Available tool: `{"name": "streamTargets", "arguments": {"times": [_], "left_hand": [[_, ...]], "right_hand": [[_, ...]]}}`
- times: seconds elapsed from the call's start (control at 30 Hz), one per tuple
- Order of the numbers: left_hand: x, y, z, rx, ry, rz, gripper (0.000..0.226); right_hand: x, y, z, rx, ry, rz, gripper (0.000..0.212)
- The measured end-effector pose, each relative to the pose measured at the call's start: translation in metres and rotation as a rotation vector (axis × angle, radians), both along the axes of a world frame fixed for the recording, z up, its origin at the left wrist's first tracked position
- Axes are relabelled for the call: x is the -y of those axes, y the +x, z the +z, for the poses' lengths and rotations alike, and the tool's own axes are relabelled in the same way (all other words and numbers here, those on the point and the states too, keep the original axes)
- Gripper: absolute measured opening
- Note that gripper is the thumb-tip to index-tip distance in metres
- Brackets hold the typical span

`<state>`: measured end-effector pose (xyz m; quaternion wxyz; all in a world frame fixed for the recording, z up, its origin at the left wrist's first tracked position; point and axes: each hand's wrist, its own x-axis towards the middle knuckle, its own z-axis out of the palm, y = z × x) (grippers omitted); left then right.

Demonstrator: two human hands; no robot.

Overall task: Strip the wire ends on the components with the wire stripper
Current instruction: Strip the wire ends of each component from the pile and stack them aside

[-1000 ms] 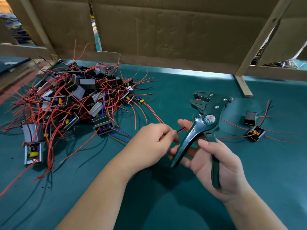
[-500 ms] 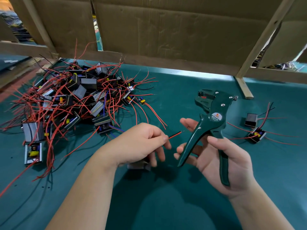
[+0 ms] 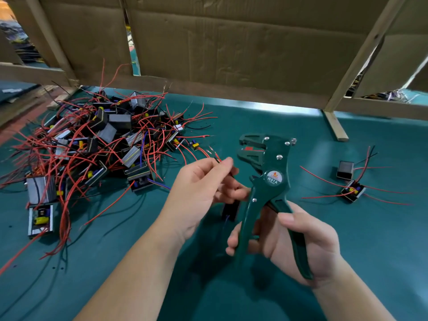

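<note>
My right hand [image 3: 301,242] grips the two handles of a dark green wire stripper [image 3: 268,181], which stands upright with its jaws open and facing left. Just left of the jaws, my left hand [image 3: 199,193] pinches a thin wire [image 3: 218,159] between thumb and forefinger, the red tip sticking up. A small black component [image 3: 230,210] hangs below that hand, mostly hidden behind the fingers. The wire tip is apart from the jaws.
A big heap of black components with red wires [image 3: 97,147] covers the left of the green table [image 3: 254,297]. Two components [image 3: 349,181] with red wires lie at the right. A cardboard and wood wall [image 3: 231,54] closes the back.
My left hand rose and turned, lifting the wire tip from level with the handles up beside the jaws. The stripper shifted slightly left and stands more upright.
</note>
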<state>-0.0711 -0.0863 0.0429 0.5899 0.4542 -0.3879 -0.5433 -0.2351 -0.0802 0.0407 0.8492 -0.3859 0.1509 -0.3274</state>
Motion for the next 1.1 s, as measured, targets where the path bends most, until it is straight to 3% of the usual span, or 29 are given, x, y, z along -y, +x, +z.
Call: {"name": "streamTargets", "arguments": {"times": [0.2, 0.43, 0.57, 0.73, 1.1], "left_hand": [[0.001, 0.006, 0.0, -0.04, -0.019, 0.019, 0.031], [0.011, 0.027, -0.013, 0.071, 0.096, 0.223, 0.016], [0.013, 0.031, -0.024, 0.345, 0.073, 0.215, 0.023], [0.015, 0.027, -0.031, 0.444, 0.089, 0.312, 0.023], [0.017, -0.007, -0.028, 0.257, 0.146, 0.319, 0.03]], "right_hand": [[0.0, 0.001, 0.0, -0.095, -0.032, 0.03, 0.066], [0.005, -0.012, 0.0, -0.332, 0.005, -0.094, 0.058], [0.008, -0.017, 0.003, -0.419, 0.017, -0.133, 0.071], [0.01, -0.028, 0.013, -0.56, 0.011, -0.107, 0.07], [0.009, -0.051, 0.041, -1.02, -0.148, -0.155, 0.087]]}}
